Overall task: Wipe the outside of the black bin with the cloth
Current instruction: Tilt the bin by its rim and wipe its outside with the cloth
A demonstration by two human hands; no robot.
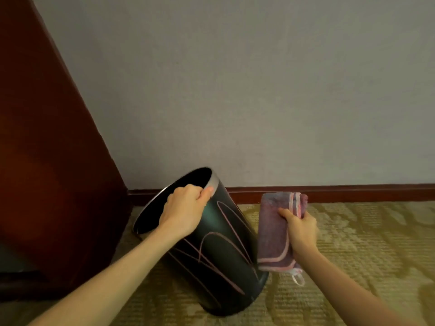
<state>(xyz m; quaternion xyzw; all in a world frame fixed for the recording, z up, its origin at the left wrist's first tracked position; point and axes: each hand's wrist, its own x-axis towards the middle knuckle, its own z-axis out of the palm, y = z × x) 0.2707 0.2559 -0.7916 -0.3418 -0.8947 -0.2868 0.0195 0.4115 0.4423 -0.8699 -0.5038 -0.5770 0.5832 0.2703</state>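
Nearest, two bare forearms reach forward and down over a yellowish patterned carpet [353, 243]. Just beyond them the black bin [219, 260] stands on that carpet, tilted so its open mouth leans up and to the left while its base rests low on the floor; thin pink looping lines run across its dark outer wall. The left hand [182, 208] grips the bin at the upper rim, fingers [207, 192] curled over the pale edge and closed on it, the thumb side lying against the outside. Just beside the bin's right flank hangs the cloth [274, 234], a folded purple-grey towel with a pink border and a small white loop dangling at its bottom corner; its left edge sits close against the bin's wall, though whether the two actually touch cannot be told. The right hand [300, 229] holds that cloth upright, fingers wrapped tight around its right side and thumb pressed on the front. Behind the bin, a reddish-brown skirting board [341, 191] runs along the foot of a plain grey wall [259, 90]. At the far left rises a tall dark red-brown wooden panel [47, 161], the bin's mouth near its lower edge.
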